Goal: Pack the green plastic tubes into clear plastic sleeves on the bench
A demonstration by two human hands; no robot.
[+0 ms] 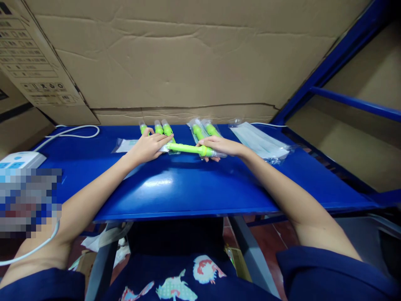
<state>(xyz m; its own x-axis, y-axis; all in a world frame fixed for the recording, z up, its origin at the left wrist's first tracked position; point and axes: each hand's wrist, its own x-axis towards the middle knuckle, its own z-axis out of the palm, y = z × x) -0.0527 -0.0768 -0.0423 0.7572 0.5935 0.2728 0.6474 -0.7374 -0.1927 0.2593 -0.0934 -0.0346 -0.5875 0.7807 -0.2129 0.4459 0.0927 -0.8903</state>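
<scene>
Grasping green stick (186, 148) over worktop (188, 192), crosswise between left hand (148, 146) at one end and right hand (221, 145) round clear-capped end; probably mid-handling. Counting two similar sticks (198, 132) beyond right hand, seemingly bagged, likely done; leaving three other sticks (167, 128) beyond left hand, wrapping unclear.

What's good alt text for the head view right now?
A person's left hand and right hand hold opposite ends of a green stick over a blue table. Behind lie more green sticks; a pale wrapped packet is at right, a white power strip at left.
</scene>
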